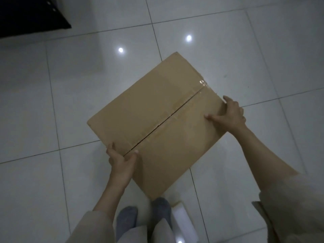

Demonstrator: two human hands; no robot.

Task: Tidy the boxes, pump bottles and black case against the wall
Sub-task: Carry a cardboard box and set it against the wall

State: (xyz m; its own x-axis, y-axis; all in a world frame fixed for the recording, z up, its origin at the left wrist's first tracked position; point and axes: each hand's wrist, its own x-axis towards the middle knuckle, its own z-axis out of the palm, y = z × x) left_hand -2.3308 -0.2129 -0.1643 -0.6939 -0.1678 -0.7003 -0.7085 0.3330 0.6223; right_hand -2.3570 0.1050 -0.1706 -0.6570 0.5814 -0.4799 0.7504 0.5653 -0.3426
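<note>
Cardboard box (157,123) is hanging straight ahead of me above the tiled floor (52,102), taped seam running near-left to far-right; I am gripping its near edge with my left hand (121,160), its right corner with my right hand (229,114).

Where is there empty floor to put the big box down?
Bare white tile floor lies beyond the cardboard box and to its right. More bare tile runs left of the box, below the black case in the top left corner. It is crowded near the socked feet, where a white object lies. The left hand and right hand grip the box's edges.
</note>
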